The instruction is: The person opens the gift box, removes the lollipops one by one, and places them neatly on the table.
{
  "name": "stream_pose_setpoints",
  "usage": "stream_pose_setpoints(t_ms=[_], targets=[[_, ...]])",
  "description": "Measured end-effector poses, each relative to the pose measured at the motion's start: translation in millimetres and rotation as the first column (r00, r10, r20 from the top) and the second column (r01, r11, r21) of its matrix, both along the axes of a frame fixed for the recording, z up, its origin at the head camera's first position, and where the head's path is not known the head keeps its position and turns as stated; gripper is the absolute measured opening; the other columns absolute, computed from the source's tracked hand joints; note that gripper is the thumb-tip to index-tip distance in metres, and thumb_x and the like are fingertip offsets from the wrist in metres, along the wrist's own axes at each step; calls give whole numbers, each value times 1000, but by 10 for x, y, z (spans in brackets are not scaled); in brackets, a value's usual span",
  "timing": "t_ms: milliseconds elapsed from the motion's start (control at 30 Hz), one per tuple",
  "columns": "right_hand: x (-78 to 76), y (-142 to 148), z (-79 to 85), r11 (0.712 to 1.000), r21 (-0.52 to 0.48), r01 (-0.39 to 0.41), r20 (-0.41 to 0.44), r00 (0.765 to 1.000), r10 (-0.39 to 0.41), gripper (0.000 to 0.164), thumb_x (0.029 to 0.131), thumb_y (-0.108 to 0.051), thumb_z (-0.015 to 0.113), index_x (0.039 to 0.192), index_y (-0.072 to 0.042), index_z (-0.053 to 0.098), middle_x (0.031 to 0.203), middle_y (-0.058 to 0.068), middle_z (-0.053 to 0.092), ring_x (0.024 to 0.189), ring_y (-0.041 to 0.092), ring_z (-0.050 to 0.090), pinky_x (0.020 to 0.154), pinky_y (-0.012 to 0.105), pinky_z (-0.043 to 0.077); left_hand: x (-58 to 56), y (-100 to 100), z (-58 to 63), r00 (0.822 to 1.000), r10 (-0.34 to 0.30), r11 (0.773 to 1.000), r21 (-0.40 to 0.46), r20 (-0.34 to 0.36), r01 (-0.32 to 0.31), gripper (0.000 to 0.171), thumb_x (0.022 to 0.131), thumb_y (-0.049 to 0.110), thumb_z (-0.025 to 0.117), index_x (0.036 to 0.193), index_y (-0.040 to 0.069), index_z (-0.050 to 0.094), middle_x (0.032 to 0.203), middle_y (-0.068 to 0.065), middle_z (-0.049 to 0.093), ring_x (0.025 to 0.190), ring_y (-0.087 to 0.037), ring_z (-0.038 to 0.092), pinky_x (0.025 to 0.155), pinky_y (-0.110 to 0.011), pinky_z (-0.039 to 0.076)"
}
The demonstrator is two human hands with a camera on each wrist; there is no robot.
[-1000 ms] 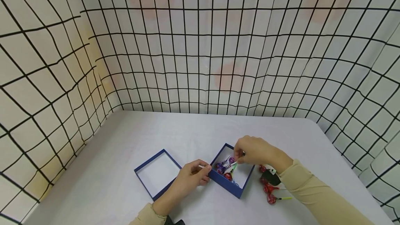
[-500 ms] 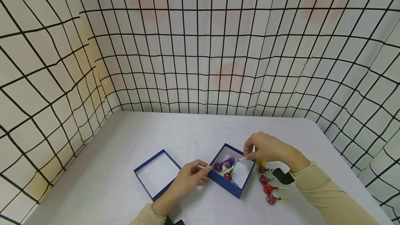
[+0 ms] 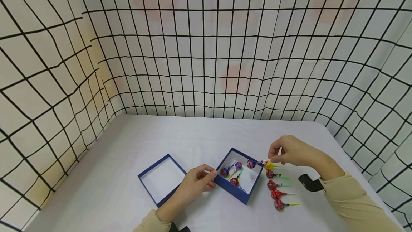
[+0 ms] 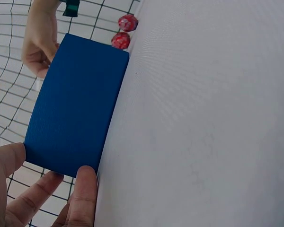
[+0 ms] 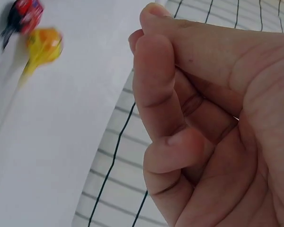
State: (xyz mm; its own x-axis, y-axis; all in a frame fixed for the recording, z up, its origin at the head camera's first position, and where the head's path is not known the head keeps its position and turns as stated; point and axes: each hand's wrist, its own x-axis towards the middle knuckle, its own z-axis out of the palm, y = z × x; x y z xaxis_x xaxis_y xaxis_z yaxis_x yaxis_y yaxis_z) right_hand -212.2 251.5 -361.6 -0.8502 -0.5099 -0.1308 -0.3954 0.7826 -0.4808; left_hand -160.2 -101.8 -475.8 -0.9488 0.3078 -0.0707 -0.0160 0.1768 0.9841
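In the head view a blue box [image 3: 236,193] with a white inside stands at the table's middle, several wrapped lollipops lying in it. My left hand [image 3: 200,180] holds its left corner; in the left wrist view thumb and fingers are at the edges of the blue side wall [image 4: 78,106]. My right hand [image 3: 291,151] pinches the stick of a purple lollipop [image 3: 251,164], whose head is over the box's right rim. The right wrist view shows thumb and index finger [image 5: 154,56] pressed together, the held lollipop hidden behind them.
Right of the box, several lollipops lie in a column, a yellow one [image 3: 268,165] at the top and a red one [image 3: 279,204] at the bottom. The shallow blue-rimmed lid [image 3: 151,193] lies left. White cloth covers the table [image 3: 180,131]; black netting [image 3: 206,58] surrounds it.
My right hand has lifted the purple lollipop out from among the others in the box and carried it right, to the rim. My left hand and the box have stayed put.
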Motion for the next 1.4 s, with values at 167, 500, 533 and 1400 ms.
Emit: stream_pose_setpoints(t_ms=[167,500,533,1400], targets=[[31,239,-28,999,-6,51,2,999,-51,7,99,-16,78,93,-14,75,88,-5,72,70,10,61,61,25,51,-3,0,-3,1000,-1,1000,-1,2,1,32,108,34,68,121,6,72,99,-12,78,82,-19,77,77,-35,67],[65,666,-116,996,-28,82,-3,997,-83,8,100,-20,77,99,-12,75,91,-2,73,69,7,61,61,25,47,-5,-7,-2,1000,-9,1000,7,0,9,32,108,33,67,121,5,72,100,-13,78,83,-20,77,77,-35,67],[63,711,-138,996,-28,89,-2,996,-89,8,100,-20,77,99,-12,75,91,-2,73,69,6,61,61,25,47,-3,-7,0,1000,-9,1000,7,1,9,32,108,33,67,121,5,72,100,-13,78,83,-20,77,78,-35,67],[0,1538,-600,978,-81,192,92,978,-185,11,100,-16,76,104,-6,76,93,1,72,70,4,59,65,25,46,-1,-13,6,1000,-2,1000,3,10,2,31,108,33,68,121,5,73,100,-12,78,83,-18,75,78,-34,66]])
